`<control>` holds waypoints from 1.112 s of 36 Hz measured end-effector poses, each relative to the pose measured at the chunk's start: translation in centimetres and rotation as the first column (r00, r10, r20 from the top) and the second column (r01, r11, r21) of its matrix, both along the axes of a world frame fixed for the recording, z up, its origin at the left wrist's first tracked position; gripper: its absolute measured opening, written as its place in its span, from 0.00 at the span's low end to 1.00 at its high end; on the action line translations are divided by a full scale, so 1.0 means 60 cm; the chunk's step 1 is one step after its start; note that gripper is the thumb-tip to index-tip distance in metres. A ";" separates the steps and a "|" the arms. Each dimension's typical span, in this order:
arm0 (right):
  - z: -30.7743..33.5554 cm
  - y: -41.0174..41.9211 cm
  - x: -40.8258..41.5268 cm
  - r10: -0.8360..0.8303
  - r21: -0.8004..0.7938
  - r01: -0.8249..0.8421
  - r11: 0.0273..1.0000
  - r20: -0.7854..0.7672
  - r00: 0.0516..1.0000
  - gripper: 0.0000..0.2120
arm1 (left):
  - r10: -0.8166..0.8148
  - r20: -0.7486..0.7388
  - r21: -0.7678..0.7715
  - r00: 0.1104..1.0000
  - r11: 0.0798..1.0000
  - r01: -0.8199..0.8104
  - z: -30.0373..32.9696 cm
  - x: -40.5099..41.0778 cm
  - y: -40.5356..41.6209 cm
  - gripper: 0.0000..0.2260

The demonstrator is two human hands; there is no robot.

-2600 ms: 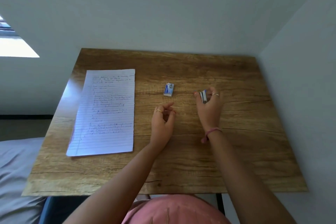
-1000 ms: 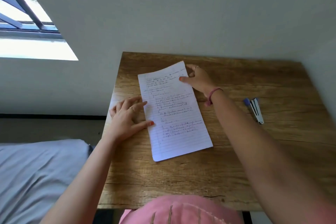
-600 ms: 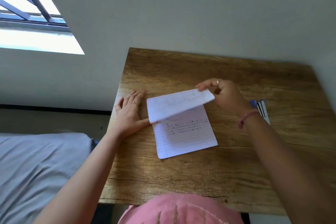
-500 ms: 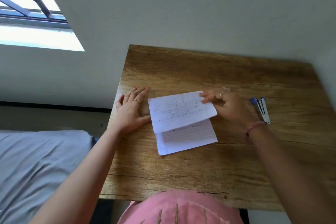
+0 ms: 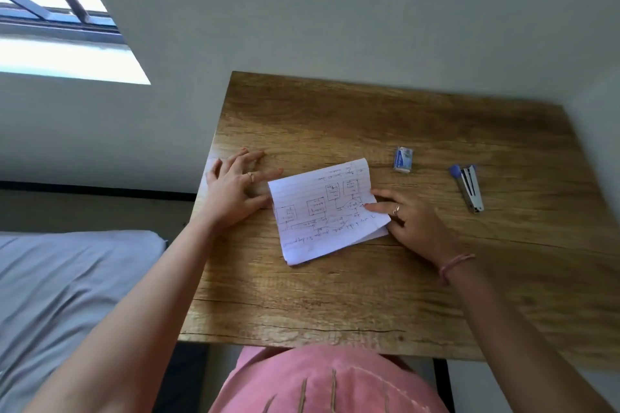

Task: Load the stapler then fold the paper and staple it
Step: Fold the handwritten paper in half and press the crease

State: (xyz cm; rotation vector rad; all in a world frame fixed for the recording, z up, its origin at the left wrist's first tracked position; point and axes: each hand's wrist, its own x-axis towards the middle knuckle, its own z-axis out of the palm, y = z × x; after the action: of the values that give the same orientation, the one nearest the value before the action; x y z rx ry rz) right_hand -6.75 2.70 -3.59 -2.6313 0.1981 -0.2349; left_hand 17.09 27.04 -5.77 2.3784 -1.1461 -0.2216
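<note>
A lined sheet of paper (image 5: 322, 211) lies folded in half on the wooden table (image 5: 369, 295), with handwriting and box diagrams facing up. My left hand (image 5: 235, 187) rests flat on the table, fingers spread, its thumb touching the paper's left edge. My right hand (image 5: 409, 218) presses its fingertips onto the folded paper's right side. A small stapler (image 5: 469, 187) with a blue end lies on the table to the right, apart from both hands. A little blue and white staple box (image 5: 402, 159) sits just beyond the paper.
The table stands against a grey wall, with another wall close on the right. A window (image 5: 50, 10) is at the upper left. A grey bed (image 5: 67, 295) lies to the left, below table height.
The paper's top half has come down fully onto the bottom half. My right hand moved from holding the lifted edge to pressing on the folded sheet. My left hand stayed by the left edge.
</note>
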 end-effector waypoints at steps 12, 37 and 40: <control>-0.015 0.002 -0.033 0.084 -0.054 -0.093 0.994 -0.146 0.986 0.27 | 0.001 -0.007 0.013 1.000 1.000 -0.001 0.000 0.002 -0.001 0.17; -0.038 0.001 -0.036 0.078 -0.117 -0.099 0.988 -0.173 0.982 0.31 | 0.043 -0.051 -0.030 0.998 0.999 -0.044 0.004 0.000 -0.003 0.15; -0.040 -0.001 -0.037 0.082 -0.121 -0.105 0.987 -0.179 0.980 0.31 | 0.046 -0.117 -0.028 0.992 0.998 -0.049 0.006 0.002 -0.004 0.17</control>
State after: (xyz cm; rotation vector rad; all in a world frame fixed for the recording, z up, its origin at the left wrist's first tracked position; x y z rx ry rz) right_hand -8.95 2.67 -6.01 -2.7829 0.1199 0.0144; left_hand 17.23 26.82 -5.38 2.3302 -1.0309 -0.3198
